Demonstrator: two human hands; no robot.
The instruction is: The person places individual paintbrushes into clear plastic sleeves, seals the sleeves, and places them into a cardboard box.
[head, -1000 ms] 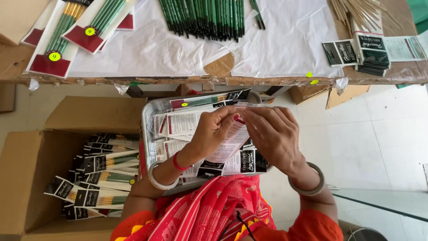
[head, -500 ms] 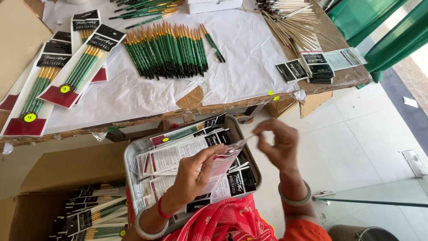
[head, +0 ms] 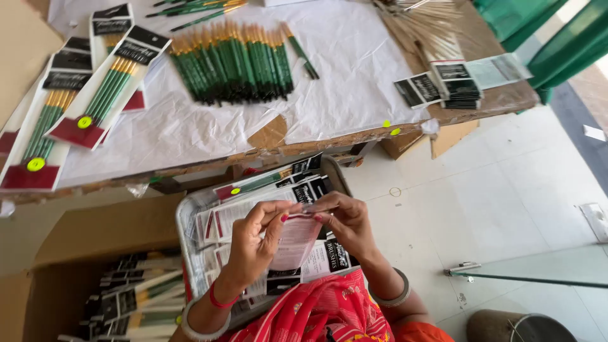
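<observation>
Both hands meet over a metal tray [head: 185, 218] on my lap. My left hand [head: 253, 244] and my right hand [head: 345, 221] pinch the top edge of a clear plastic sleeve [head: 294, 244] with a pink and white card inside. The tray holds several packed brush sets and printed cards [head: 259, 183]. On the low table ahead, a row of loose green-handled brushes [head: 234, 63] lies on white paper [head: 342, 95].
Packed brush sets [head: 82, 95] lie at the table's left. A stack of black header cards [head: 443, 82] and thin sticks [head: 424, 19] sit at its right. A cardboard box [head: 82, 228] of packed sets stands on my left. White tile floor [head: 506, 209] lies to the right.
My right hand has come back down to the sleeve, and both hands now hold its top edge together. The view has tilted, showing more of the table.
</observation>
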